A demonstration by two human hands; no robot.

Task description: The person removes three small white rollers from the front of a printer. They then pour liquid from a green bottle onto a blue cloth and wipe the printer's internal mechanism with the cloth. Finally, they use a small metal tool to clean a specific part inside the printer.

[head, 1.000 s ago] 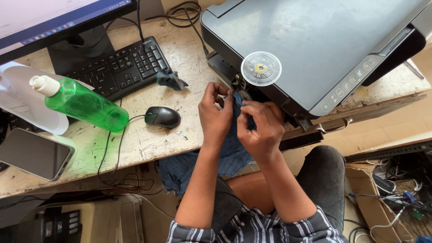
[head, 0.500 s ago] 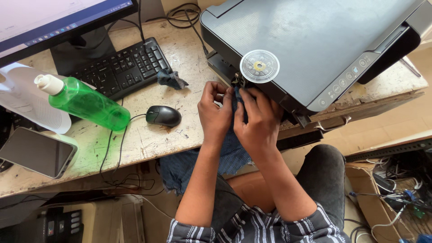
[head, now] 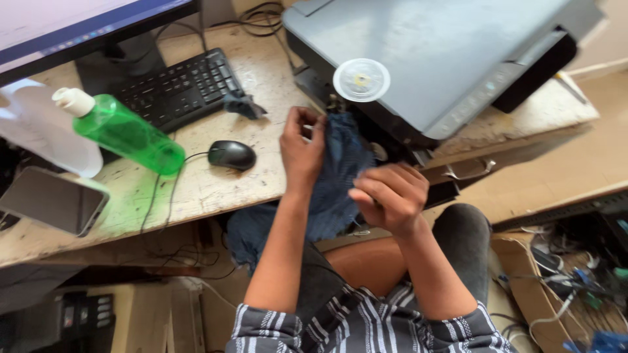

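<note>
The fingers (head: 307, 124) of the left hand (head: 302, 153) are pinched on the upper edge of a dark blue cloth (head: 340, 176), holding it up against the front edge of the grey printer (head: 418, 59). The right hand (head: 387, 196) sits lower and just in front of the cloth, its fingers curled inward; whether they grip a fold of the cloth cannot be told. The cloth hangs from the printer's edge down over the counter (head: 216, 189) lip toward the person's lap. Judged from this, the cloth work at the printer's front appears under way, not finished: the cloth is in hand and not laid aside. A round clear lid (head: 361, 80) rests on the printer's top. A green plastic bottle (head: 127, 134) with a white cap lies tilted on the counter, its contents not discernible. A black mouse (head: 231, 154), keyboard (head: 176, 88) and phone (head: 52, 199) lie to the left, well apart.
</note>
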